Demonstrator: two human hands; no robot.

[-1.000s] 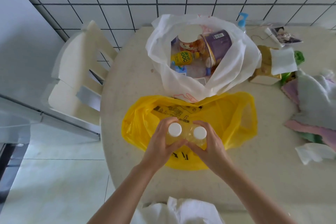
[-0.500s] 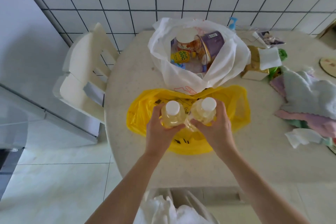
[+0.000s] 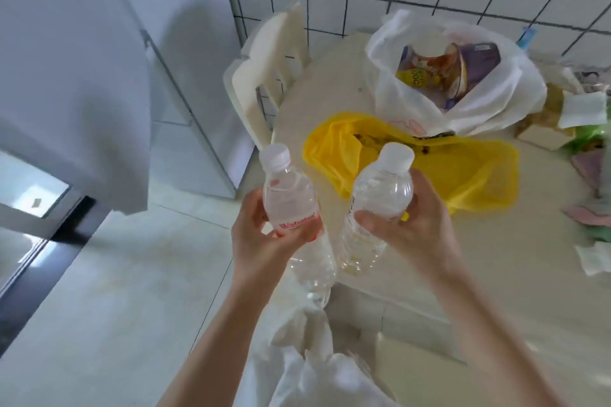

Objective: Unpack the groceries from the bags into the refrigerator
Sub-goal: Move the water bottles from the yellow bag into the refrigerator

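Observation:
My left hand grips a clear water bottle with a white cap and red lettering. My right hand grips a second clear water bottle, also white-capped. Both bottles are held up in front of me, over the table's near left edge. Behind them a flattened yellow bag lies on the round table. Further back stands an open white bag holding a jar, a purple tub and a yellow bottle. The white refrigerator stands at the left, its door closed.
A cream plastic chair stands between the table and the refrigerator. Towels, tissues and a small box lie along the table's right side. A tiled wall runs behind. The pale tiled floor lies at lower left, and white fabric shows below my arms.
Both bottles have come up out of the yellow bag and toward me. My view has swung left, bringing the refrigerator and floor into sight.

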